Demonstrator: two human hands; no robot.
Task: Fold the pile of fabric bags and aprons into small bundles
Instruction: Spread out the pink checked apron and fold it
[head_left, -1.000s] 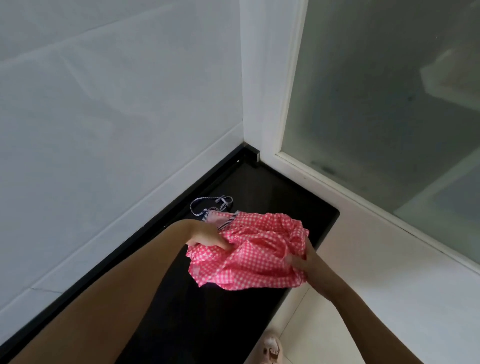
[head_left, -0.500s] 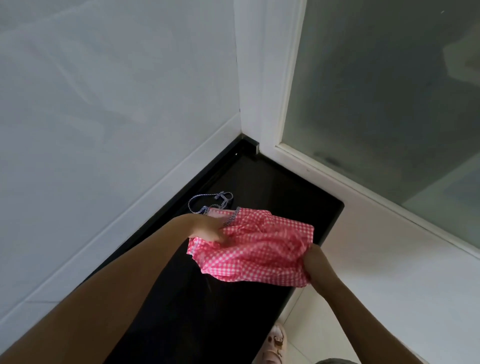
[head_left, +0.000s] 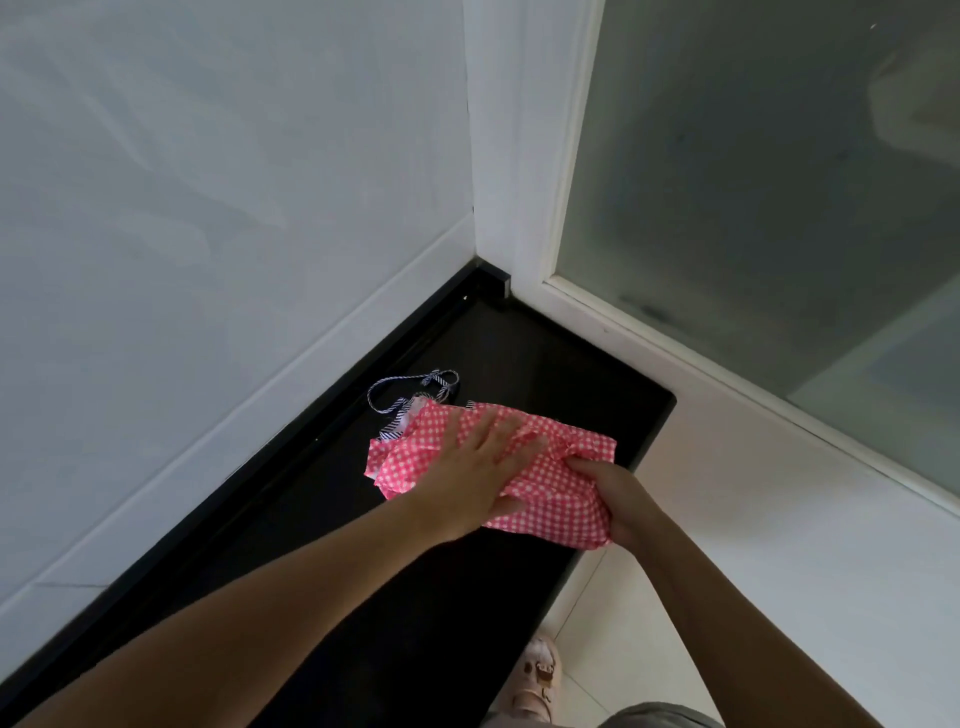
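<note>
Pink gingham fabric (head_left: 558, 501), checked in white and bunched into a loose, creased bundle, lies on the black countertop (head_left: 363, 597) near its far right corner, with the bundle's right end close to the countertop's right edge. A cord striped in blue and white (head_left: 439, 378) loops out from the fabric's far left side and lies on the countertop toward the back edge, tied in a small bow.

Both of the person's 2 hands are on the bundle. The left hand (head_left: 478, 473) lies flat on top of it, palm down, fingers straight and slightly spread, pressing the middle of the cloth. The right hand (head_left: 615, 499) grips the right end, its fingers curled around a gathered fold of the cloth.

A pale tiled wall (head_left: 208, 208) runs along the countertop's back edge. At the far corner stands a white frame (head_left: 524, 156) holding a frosted glass panel (head_left: 779, 208). Below the countertop's right edge, a foot in a light sandal (head_left: 537, 675) stands on the light floor tiles (head_left: 597, 623).
</note>
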